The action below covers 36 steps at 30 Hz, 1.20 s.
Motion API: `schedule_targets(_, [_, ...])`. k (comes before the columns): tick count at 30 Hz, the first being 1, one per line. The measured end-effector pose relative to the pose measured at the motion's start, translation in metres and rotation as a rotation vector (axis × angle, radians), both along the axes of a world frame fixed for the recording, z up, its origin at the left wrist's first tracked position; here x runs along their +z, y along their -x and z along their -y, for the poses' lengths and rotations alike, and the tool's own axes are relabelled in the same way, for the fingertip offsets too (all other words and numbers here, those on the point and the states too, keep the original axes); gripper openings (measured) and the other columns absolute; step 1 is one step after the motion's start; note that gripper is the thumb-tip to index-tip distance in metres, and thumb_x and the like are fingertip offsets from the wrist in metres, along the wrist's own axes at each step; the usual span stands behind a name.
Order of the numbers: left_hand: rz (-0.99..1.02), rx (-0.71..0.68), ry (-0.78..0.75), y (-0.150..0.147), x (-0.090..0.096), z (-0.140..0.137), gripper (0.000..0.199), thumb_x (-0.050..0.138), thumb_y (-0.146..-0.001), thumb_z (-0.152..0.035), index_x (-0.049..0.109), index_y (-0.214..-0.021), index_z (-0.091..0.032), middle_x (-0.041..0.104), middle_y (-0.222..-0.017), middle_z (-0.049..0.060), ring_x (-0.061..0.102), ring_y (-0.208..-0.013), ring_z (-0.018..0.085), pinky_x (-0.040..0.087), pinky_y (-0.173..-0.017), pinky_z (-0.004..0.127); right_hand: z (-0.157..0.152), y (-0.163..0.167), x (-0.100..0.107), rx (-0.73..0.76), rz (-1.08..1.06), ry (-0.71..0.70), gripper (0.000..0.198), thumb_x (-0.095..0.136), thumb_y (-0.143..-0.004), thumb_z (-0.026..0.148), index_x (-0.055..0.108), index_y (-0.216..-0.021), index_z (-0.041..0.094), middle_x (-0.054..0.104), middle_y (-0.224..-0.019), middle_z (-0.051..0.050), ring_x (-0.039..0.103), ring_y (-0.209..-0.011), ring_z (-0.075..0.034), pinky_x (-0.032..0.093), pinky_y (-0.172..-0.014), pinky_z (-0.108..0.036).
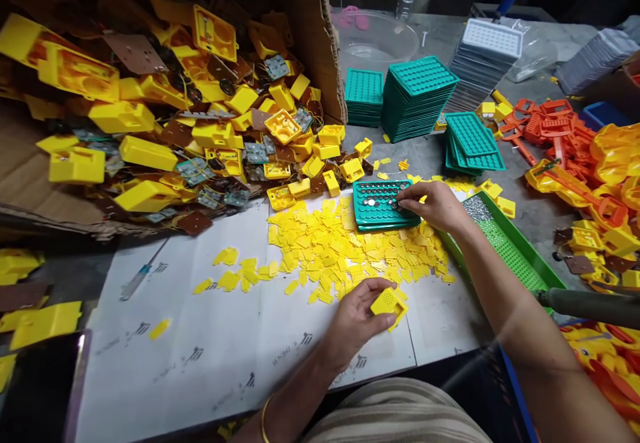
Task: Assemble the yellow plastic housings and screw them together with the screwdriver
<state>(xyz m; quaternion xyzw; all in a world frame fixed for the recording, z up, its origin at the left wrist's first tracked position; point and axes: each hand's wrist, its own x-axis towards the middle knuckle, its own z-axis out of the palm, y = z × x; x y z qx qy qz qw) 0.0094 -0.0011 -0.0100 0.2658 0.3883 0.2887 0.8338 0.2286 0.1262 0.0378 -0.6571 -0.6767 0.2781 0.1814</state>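
My left hand (361, 315) holds a small yellow plastic housing (390, 307) with a grid of round holes in one face and an open recess, just above the white-covered table. My right hand (436, 204) reaches over a teal tray (367, 218) with rows of round pockets. Its thumb and fingers are pinched together at the tray's right side; what is between them is hidden. Silvery button cells (371, 203) sit in the tray's pockets. Small flat yellow plastic pieces (320, 243) are spread around and in front of the tray.
A cardboard box (333, 49) at left spills yellow housings with wires and circuit boards. Teal tray stacks (417, 99) stand behind. A green basket (505, 246) holds small metal parts at right, near orange parts (557, 129). A screwdriver (136, 281) lies at left.
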Motion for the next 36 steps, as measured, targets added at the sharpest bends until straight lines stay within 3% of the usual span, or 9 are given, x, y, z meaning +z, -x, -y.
schedule_targets(9, [-0.015, 0.010, -0.001, 0.000, 0.004, -0.002, 0.040, 0.082, -0.062, -0.020, 0.066, -0.098, -0.020, 0.065, -0.117, 0.008, 0.057, -0.111, 0.023, 0.045, -0.092, 0.032, -0.012, 0.008, 0.000, 0.009, 0.158, 0.075, 0.016, 0.067, -0.076, 0.025, 0.077, -0.088, 0.023, 0.074, -0.076, -0.001, 0.063, -0.066, -0.017, 0.041, -0.059, -0.029])
schedule_targets(18, [-0.023, 0.032, -0.029, 0.002, 0.008, -0.004, 0.038, 0.082, -0.061, -0.018, 0.066, -0.096, -0.020, 0.067, -0.113, 0.007, 0.058, -0.108, 0.020, 0.046, -0.092, 0.030, -0.018, 0.014, 0.013, 0.043, 0.375, 0.098, 0.015, 0.068, -0.077, 0.026, 0.078, -0.089, 0.026, 0.072, -0.070, -0.001, 0.061, -0.067, -0.017, 0.035, -0.057, -0.029])
schedule_targets(30, [-0.072, 0.055, -0.047, 0.005, 0.007, -0.005, 0.037, 0.082, -0.061, -0.018, 0.067, -0.094, -0.021, 0.067, -0.113, 0.006, 0.058, -0.109, 0.021, 0.045, -0.094, 0.031, -0.012, 0.024, 0.015, 0.131, 0.562, 0.072, 0.020, 0.065, -0.079, 0.027, 0.076, -0.094, 0.032, 0.074, -0.091, -0.004, 0.063, -0.078, -0.022, 0.029, -0.055, -0.029])
schedule_targets(36, [-0.121, 0.140, -0.018, 0.002, 0.010, -0.009, 0.055, 0.082, -0.060, -0.017, 0.064, -0.112, -0.021, 0.062, -0.121, 0.007, 0.050, -0.121, 0.023, 0.043, -0.098, 0.032, -0.018, 0.025, 0.018, 0.153, 0.546, 0.109, 0.020, 0.068, -0.073, 0.022, 0.077, -0.090, 0.029, 0.073, -0.090, -0.004, 0.062, -0.078, -0.022, 0.031, -0.056, -0.029])
